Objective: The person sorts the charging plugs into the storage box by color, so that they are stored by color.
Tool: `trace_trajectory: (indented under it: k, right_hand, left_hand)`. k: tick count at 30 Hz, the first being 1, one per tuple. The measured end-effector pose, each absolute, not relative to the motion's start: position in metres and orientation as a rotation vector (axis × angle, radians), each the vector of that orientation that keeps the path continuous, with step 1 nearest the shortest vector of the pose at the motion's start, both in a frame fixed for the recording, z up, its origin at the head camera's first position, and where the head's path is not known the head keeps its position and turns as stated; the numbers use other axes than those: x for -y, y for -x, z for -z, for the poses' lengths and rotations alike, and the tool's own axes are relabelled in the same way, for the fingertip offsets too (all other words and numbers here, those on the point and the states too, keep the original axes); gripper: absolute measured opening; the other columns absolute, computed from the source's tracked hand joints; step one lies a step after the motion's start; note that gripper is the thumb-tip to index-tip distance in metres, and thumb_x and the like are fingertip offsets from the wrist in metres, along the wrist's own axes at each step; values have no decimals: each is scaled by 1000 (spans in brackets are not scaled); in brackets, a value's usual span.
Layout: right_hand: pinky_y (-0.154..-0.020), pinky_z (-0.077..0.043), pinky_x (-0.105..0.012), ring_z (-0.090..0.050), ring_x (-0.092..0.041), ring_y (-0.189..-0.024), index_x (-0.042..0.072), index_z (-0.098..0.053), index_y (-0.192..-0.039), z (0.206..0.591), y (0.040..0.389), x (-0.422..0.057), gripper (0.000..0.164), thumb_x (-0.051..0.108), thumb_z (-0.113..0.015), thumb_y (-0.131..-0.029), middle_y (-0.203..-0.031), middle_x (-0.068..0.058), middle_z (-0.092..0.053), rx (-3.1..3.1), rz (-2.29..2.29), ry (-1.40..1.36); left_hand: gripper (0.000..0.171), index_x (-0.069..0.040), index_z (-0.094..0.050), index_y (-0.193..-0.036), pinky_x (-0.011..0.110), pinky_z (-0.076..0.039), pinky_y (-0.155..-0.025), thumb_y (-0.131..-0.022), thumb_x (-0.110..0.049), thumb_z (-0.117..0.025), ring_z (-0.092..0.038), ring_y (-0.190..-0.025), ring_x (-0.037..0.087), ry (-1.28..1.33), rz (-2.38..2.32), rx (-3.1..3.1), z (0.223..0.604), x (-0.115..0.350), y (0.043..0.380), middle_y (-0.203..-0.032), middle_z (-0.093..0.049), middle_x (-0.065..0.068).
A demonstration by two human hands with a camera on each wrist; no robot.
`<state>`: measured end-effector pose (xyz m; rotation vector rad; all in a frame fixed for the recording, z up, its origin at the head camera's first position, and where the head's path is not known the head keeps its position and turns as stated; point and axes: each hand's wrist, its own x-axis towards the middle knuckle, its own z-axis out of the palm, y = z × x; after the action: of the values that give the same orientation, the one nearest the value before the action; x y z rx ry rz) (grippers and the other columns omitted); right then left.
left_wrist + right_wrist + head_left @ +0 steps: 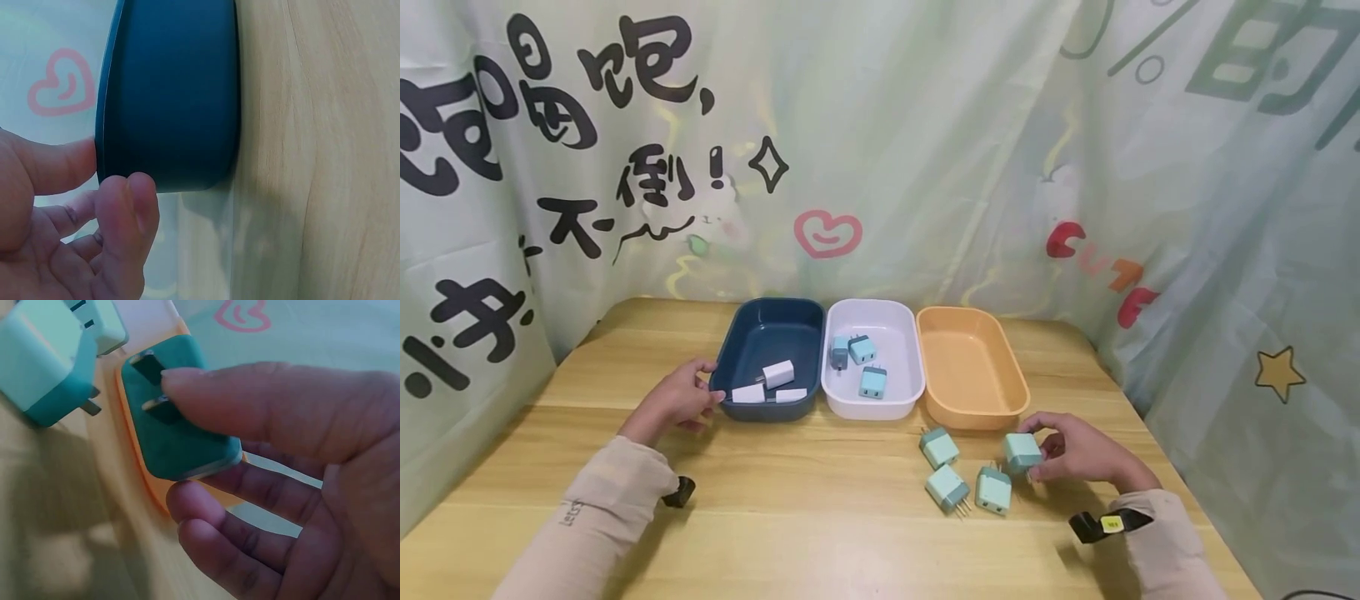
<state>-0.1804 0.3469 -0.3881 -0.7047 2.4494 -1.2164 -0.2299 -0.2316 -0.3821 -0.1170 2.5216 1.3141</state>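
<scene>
And here a teal charger (1022, 452) is held at the fingertips of the right hand (1082, 450), the thumb and fingers closed on its body just in front of the palm, prongs (152, 404) exposed beside the thumb. Whether it is lifted off the tabletop cannot be told. Over on the other side, the near corner of a navy tray (775, 337) is lightly pinched by the left hand (677, 396). Three loose teal chargers (994, 490) are spread just left of the right hand; an orange tray (973, 367) is set beyond it, and between the hands, farther out, more teal chargers (872, 382) are held in a white tray (872, 410). A light, stiff, smooth block, it can be judged: slightly slippery, hardly fragile, best gripped across the flat sides, with pressure kept off the prongs.
</scene>
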Motion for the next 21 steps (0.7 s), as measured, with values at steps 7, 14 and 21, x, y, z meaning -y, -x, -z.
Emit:
trace_trajectory:
  k: [7, 14, 21]
  right_hand:
    - [-62, -53, -29, -62, -18, -72, 2, -58, -113, 380, 186, -345, 44, 8, -81, -76, -108, -18, -53, -2478, 1206, 709]
    - [-62, -54, -29, -64, -20, -73, 1, -58, -111, 379, 191, -339, 43, 7, -82, -76, -107, -19, -54, -2482, 1213, 754]
    - [-64, -55, -29, -65, -20, -73, 2, -57, -112, 373, 198, -332, 42, 9, -82, -77, -107, -18, -53, -2497, 1204, 769]
  left_hand:
    - [64, 2, -23, -147, 39, -57, -62, -96, -8, -59, -57, -87, 31, 151, -1315, -2517, 382, 230, 229, -103, -45, 19]
    - [64, 5, -23, -146, 39, -57, -59, -95, -6, -59, -59, -87, 31, 90, -1358, -2510, 385, 233, 229, -103, -46, 20]
    - [63, 4, -22, -146, 39, -57, -59, -96, -7, -59, -60, -88, 31, 76, -1363, -2499, 385, 234, 230, -106, -46, 21]
